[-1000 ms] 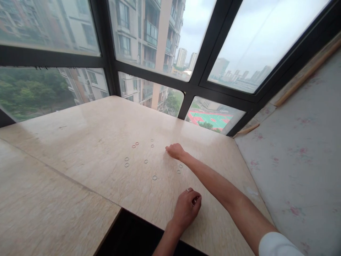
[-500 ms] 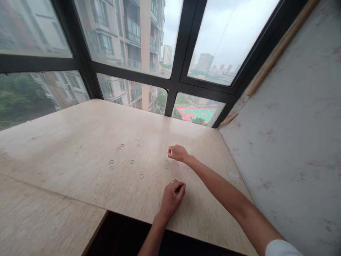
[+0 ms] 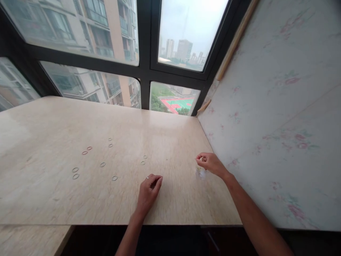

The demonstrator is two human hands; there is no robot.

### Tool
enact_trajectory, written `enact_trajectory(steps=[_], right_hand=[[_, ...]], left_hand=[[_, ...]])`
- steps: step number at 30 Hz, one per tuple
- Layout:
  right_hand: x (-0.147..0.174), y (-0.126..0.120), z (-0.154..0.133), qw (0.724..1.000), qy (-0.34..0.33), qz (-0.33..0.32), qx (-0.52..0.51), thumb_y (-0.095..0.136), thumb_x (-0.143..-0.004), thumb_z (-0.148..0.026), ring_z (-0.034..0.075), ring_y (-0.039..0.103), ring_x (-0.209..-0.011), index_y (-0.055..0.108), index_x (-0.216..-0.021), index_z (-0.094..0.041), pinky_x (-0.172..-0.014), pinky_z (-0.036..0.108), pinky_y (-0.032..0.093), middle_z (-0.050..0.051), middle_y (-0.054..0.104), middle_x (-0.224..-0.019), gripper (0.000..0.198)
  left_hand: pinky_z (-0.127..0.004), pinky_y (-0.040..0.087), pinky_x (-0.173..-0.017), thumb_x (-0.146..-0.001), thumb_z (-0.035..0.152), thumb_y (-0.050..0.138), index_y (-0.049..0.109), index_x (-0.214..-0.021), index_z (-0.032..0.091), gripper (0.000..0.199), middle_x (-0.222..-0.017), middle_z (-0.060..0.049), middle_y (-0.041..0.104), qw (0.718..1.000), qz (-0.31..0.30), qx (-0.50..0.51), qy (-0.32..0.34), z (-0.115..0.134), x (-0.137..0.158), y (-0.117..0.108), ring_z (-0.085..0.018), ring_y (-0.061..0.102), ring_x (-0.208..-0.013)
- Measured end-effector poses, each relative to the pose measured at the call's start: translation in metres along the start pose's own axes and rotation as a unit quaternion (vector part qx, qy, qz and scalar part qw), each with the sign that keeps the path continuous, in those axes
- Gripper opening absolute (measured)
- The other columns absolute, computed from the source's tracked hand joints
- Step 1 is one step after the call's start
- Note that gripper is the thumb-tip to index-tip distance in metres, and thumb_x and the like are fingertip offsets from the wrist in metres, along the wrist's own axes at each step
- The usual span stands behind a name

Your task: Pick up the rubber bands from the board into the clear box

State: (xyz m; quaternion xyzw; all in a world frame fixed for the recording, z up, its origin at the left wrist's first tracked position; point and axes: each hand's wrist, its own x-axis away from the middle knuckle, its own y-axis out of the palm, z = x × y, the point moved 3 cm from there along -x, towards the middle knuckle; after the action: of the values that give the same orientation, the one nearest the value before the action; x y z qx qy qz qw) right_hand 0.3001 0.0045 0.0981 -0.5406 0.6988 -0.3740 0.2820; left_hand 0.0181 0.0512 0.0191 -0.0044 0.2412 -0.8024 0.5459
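Observation:
My right hand (image 3: 209,163) is raised at the right of the stone counter, thumb and forefinger pinched together. A tiny pale bit shows at its fingertips, too small to name. Just below it stands a small clear container (image 3: 201,174), partly behind the fingers, with small dark and yellowish marks in it. My left hand (image 3: 149,190) rests closed on the counter, a ring on one finger; its palm is hidden. Nearest to it lie two thin greenish-grey rings (image 3: 143,163). Farther left are several more thin rings: a red pair (image 3: 84,153), grey pairs (image 3: 76,176) and single ones (image 3: 114,178).
The pale marbled counter (image 3: 176,202) runs to dark-framed windows (image 3: 145,71) at the back. A flower-patterned wall (image 3: 255,142) closes off the right side. Dark space (image 3: 170,241) lies below the front edge, and a lower slab (image 3: 29,238) is at front left.
The view has turned right, bringing the clear container into sight. My right hand has moved right, from above the two greenish-grey rings to above the container. My left hand stays closed on the counter.

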Motion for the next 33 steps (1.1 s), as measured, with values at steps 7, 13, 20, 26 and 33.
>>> enact_trajectory(steps=[7,13,20,26,33], right_hand=[[0.033,0.006,0.019,0.992,0.020,-0.051,0.115,0.051,-0.080,-0.028,0.011,0.054,-0.048,0.068,-0.070,-0.018,-0.050,0.021,0.033,-0.001,0.061,-0.052,0.022],[0.029,0.011,0.024,0.985,0.002,-0.077,0.157,0.049,-0.083,-0.025,0.012,0.056,-0.055,0.072,-0.074,-0.020,-0.053,0.021,0.032,0.000,0.064,-0.056,0.025],[0.031,0.011,0.025,0.987,0.001,-0.072,0.141,0.049,-0.083,-0.028,0.011,0.055,-0.052,0.072,-0.074,-0.020,-0.052,0.021,0.031,0.000,0.065,-0.059,0.025],[0.041,0.007,0.024,0.994,0.001,-0.029,0.109,0.050,-0.083,-0.031,0.012,0.052,-0.051,0.072,-0.078,-0.021,-0.051,0.022,0.032,-0.001,0.061,-0.057,0.024],[0.074,0.028,0.015,0.998,-0.035,0.045,0.018,0.046,-0.088,-0.045,0.011,0.048,-0.044,0.070,-0.085,-0.020,-0.047,0.022,0.035,-0.004,0.050,-0.048,0.035]], left_hand=[[-0.027,0.049,-0.068,-0.086,0.034,0.052,0.067,-0.082,0.021,0.020,-0.081,-0.003,0.067,1.000,-0.005,-0.018,-0.004,0.002,-0.001,-0.001,-0.016,0.063,-0.077],[-0.027,0.049,-0.068,-0.086,0.034,0.053,0.067,-0.082,0.021,0.020,-0.081,-0.003,0.067,1.000,-0.004,-0.015,-0.009,0.000,-0.001,0.001,-0.016,0.063,-0.077],[-0.027,0.049,-0.068,-0.087,0.034,0.053,0.066,-0.082,0.021,0.019,-0.081,-0.003,0.067,1.000,-0.004,-0.014,-0.022,0.001,0.000,0.000,-0.016,0.063,-0.076],[-0.027,0.048,-0.068,-0.087,0.033,0.053,0.066,-0.082,0.021,0.018,-0.081,-0.003,0.067,1.000,-0.004,-0.018,-0.024,0.000,0.000,0.000,-0.016,0.062,-0.076],[-0.027,0.047,-0.068,-0.087,0.031,0.053,0.066,-0.080,0.020,0.019,-0.079,-0.003,0.066,0.999,-0.008,-0.009,-0.034,0.003,0.001,-0.001,-0.015,0.061,-0.075]])
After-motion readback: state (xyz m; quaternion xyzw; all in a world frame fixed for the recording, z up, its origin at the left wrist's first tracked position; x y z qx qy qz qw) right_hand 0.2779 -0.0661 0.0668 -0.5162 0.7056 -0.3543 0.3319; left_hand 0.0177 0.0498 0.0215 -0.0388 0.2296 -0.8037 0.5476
